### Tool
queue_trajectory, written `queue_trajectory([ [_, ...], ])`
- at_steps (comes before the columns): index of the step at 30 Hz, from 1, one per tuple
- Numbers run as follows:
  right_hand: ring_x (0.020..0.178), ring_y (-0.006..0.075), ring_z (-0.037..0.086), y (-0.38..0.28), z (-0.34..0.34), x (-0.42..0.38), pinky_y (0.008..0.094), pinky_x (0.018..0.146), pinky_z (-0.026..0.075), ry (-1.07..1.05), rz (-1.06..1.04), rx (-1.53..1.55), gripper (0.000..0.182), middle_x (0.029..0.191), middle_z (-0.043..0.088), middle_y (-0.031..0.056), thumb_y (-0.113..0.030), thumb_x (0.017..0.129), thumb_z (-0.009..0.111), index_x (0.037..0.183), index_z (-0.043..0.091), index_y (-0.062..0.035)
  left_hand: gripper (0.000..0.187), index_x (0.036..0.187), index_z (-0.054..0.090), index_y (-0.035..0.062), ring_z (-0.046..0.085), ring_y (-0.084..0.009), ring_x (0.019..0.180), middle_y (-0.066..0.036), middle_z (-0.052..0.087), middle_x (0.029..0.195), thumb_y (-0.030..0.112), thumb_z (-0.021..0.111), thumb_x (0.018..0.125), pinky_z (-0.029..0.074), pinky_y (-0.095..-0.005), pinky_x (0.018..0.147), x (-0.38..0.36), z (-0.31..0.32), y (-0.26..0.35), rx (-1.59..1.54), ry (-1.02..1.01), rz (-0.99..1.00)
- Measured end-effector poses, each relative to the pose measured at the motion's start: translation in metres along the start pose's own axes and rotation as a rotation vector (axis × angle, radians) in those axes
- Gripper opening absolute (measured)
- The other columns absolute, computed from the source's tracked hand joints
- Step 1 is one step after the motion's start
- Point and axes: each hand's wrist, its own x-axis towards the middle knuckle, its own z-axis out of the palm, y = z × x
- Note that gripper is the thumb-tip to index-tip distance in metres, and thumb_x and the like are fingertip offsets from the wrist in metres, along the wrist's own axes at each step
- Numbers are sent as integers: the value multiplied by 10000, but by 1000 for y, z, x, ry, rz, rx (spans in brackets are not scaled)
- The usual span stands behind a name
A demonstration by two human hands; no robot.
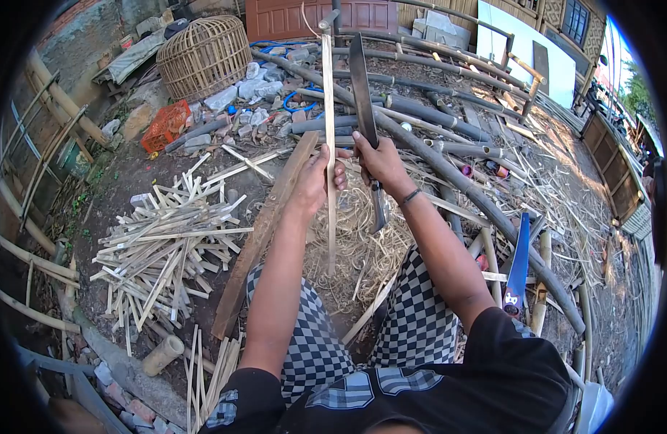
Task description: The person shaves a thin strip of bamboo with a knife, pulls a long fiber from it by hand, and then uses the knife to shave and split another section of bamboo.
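My left hand point(323, 179) is closed around a long, pale bamboo strip point(328, 94), which stands nearly upright in front of me. A thin curl of shaving sticks up at the strip's top end. In my right hand point(380, 163) is a machete point(362, 87), its dark blade pointing up and its handle end showing below my fist. Blade and strip are side by side with a small gap between them. Below my hands, a heap of fine bamboo shavings point(362, 224) covers the ground between my knees.
To the left lies a pile of split bamboo strips point(167, 246), beside a wooden plank point(265, 231). A blue handsaw point(519, 264) rests at the right near long bamboo poles point(464, 181). Farther back are an orange crate point(166, 124), a woven bamboo cage point(203, 58) and rubble point(254, 90).
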Motion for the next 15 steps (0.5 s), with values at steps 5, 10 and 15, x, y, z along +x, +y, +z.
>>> queue_trajectory([
  [5, 381, 124, 518, -20, 0, -10, 289, 343, 388, 49, -3, 14, 462, 538, 532, 26, -409, 948, 632, 795, 639, 27, 471, 1169, 597, 30, 571, -168, 743, -30, 594, 801, 414, 347, 1064, 494, -333, 748, 4, 2, -16, 139, -81, -36],
  [10, 394, 101, 510, -18, -4, -9, 272, 347, 372, 93, -82, 20, 393, 531, 519, 5, -351, 901, 718, 835, 662, 33, 452, 1148, 617, 26, 628, -154, 893, -58, 664, 922, 407, 395, 1052, 501, -329, 835, 3, -3, -29, 396, -45, -21],
  [15, 401, 105, 529, -10, -3, -4, 259, 344, 371, 134, -62, 3, 322, 536, 554, 17, -278, 871, 760, 804, 653, 19, 431, 1255, 603, 30, 617, -159, 1057, -95, 684, 1081, 376, 451, 1047, 475, -322, 945, 8, -24, -37, 910, -123, 97],
])
